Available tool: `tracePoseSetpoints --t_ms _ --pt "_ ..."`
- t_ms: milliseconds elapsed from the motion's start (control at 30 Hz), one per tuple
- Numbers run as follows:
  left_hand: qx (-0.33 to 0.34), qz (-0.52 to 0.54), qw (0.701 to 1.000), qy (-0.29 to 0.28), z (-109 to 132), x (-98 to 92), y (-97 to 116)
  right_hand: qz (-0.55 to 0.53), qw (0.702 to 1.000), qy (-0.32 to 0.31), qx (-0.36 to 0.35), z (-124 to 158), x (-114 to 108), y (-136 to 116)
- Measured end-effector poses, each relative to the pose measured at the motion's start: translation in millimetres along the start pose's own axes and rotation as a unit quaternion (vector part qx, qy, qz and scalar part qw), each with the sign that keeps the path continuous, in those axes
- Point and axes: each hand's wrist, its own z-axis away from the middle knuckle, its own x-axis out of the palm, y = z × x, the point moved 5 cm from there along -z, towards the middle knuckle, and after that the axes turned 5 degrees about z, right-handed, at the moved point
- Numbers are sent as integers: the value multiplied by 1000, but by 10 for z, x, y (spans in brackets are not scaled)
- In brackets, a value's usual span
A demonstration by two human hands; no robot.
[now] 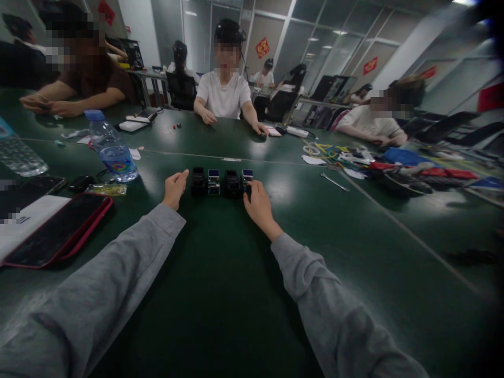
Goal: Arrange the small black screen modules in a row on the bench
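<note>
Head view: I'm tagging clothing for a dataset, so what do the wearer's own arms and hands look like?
The left sleeve and right sleeve are long, loose, plain grey fabric with no markings, ending at the wrists. The left hand and right hand are bare: no gloves, no ring or watch visible.

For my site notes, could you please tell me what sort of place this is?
Likely an office workroom: a long green table with a row of small black modules, glass partition walls behind, and several seated people working around it.
</note>
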Motion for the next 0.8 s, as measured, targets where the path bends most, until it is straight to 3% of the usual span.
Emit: tracePoseSetpoints --t_ms 800 --pt "15 -59 996 -58 58 98 28 -5 1000 -1 -1 -8 -38 -30"
